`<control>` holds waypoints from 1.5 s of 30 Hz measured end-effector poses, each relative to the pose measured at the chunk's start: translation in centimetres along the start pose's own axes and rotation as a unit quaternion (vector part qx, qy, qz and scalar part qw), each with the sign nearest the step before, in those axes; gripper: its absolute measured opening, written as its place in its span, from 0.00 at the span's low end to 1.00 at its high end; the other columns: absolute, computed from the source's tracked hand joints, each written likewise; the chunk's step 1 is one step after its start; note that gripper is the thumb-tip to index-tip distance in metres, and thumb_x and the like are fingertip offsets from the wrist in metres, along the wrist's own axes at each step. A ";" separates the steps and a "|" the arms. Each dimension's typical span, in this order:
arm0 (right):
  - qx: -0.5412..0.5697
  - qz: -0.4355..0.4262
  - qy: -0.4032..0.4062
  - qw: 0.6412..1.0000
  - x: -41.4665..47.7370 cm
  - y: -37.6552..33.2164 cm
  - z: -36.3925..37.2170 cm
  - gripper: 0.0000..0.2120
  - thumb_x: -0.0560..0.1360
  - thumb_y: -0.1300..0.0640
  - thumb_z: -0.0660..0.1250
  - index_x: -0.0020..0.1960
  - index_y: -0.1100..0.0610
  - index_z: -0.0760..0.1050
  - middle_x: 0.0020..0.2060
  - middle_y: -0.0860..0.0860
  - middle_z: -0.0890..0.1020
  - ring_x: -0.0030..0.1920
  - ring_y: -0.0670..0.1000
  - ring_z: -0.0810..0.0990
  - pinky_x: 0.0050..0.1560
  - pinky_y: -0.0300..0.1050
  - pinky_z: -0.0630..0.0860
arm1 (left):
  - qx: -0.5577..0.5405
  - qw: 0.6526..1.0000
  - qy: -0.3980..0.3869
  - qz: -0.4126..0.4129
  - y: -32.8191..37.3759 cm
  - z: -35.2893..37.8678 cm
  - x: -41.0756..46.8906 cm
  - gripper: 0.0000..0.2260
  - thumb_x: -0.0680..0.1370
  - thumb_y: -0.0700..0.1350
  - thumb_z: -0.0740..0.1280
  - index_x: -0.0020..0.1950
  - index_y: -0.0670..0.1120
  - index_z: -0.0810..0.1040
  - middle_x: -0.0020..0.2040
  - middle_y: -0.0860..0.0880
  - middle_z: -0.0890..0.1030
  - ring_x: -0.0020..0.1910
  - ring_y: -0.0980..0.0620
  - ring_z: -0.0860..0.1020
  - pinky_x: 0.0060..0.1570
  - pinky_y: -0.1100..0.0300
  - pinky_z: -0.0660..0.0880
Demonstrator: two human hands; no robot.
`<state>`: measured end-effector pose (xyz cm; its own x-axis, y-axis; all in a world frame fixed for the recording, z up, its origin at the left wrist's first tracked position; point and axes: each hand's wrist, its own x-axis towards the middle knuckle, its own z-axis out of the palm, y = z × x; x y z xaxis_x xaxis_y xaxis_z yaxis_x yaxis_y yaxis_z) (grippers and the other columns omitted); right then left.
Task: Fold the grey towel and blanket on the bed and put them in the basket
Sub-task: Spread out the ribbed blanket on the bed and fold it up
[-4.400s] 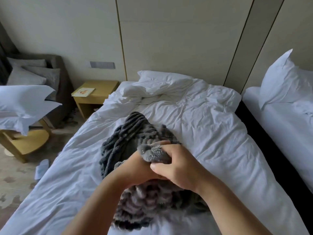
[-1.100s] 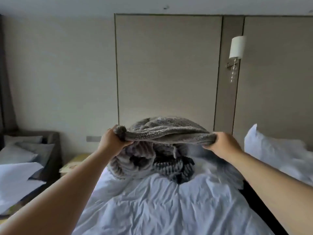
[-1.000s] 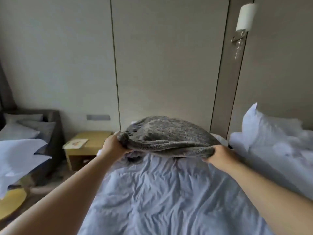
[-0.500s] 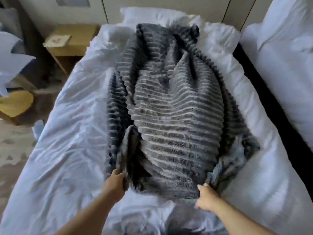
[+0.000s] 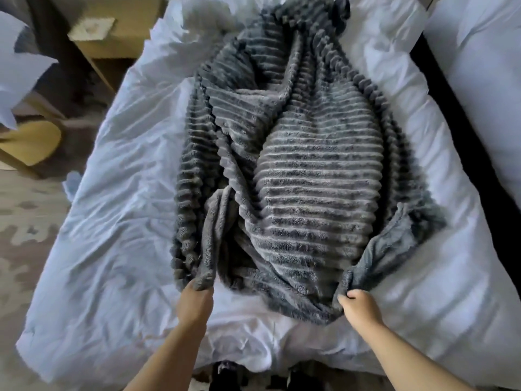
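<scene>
Wooden nightstand point(image 5: 132, 32) upper left; yellow round table point(image 5: 31, 139) below it; patterned carpet point(image 5: 25, 221); neighbouring white bed point(image 5: 479, 80) at right.

One ribbed grey blanket point(image 5: 304, 170), two hands point(image 5: 195, 304) point(image 5: 362, 307), two white beds point(image 5: 112, 221) point(image 5: 479, 80), one wooden nightstand point(image 5: 121, 38).

Plush grey blanket point(image 5: 304, 176) on a creased white cotton duvet point(image 5: 118, 221).
Its fleece is ribbed and matt; the nightstand point(image 5: 118, 35) is pale wood.

Grey ribbed blanket point(image 5: 304, 170) — rumpled, spread lengthwise on the white bed point(image 5: 118, 221).
</scene>
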<state>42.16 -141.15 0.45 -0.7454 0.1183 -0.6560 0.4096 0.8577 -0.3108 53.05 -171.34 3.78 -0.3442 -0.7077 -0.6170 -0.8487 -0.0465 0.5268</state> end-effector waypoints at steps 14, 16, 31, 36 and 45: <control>0.034 0.033 0.009 0.999 3.8 0.4 -1.8 0.17 0.78 0.56 0.64 0.63 0.63 0.77 0.62 0.59 0.79 0.61 0.61 0.76 0.57 0.48 0.72 | -0.228 0.969 0.095 -0.015 2.3 -2.3 -2.9 0.10 0.73 0.36 0.69 0.50 0.47 0.83 0.33 0.47 0.81 0.29 0.50 0.76 0.24 0.62 0.74; 0.101 0.038 0.092 0.990 3.7 0.7 -2.5 0.11 0.75 0.58 0.69 0.54 0.62 0.82 0.52 0.60 0.84 0.52 0.62 0.80 0.51 0.48 0.74 | -0.234 0.963 0.133 -0.013 3.2 -2.8 -2.9 0.19 0.70 0.29 0.63 0.55 0.46 0.80 0.38 0.45 0.80 0.30 0.49 0.75 0.24 0.62 0.70; 0.595 -0.182 -0.049 0.781 -5.1 -11.9 -16.4 0.09 0.72 0.64 0.66 0.49 0.58 0.82 0.42 0.52 0.86 0.44 0.53 0.84 0.45 0.44 0.80 | -0.474 0.797 -0.325 0.184 21.2 -13.8 -9.2 0.19 0.56 0.31 0.58 0.40 0.40 0.84 0.33 0.45 0.81 0.28 0.49 0.79 0.26 0.66 0.74; 0.376 0.000 -0.048 0.925 -2.7 -4.8 -7.9 0.04 0.75 0.63 0.67 0.47 0.62 0.81 0.36 0.53 0.84 0.40 0.54 0.81 0.38 0.43 0.73 | 0.002 0.967 -0.084 0.242 20.2 -10.2 -7.9 0.19 0.70 0.28 0.57 0.49 0.46 0.80 0.46 0.44 0.79 0.46 0.44 0.77 0.39 0.61 0.74; 0.261 0.192 0.035 0.945 0.8 4.8 -3.7 0.25 0.78 0.53 0.65 0.67 0.70 0.69 0.68 0.67 0.70 0.68 0.63 0.70 0.64 0.52 0.69 | -0.089 0.976 -0.085 0.177 18.1 -4.1 -4.5 0.23 0.72 0.32 0.60 0.65 0.48 0.74 0.47 0.43 0.79 0.36 0.46 0.78 0.33 0.58 0.75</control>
<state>41.57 -135.05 0.96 -0.5144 0.4188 -0.7484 0.8474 0.3825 -0.3684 40.86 -171.91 18.47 -0.6780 -0.5758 -0.4570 -0.5856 0.0473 0.8092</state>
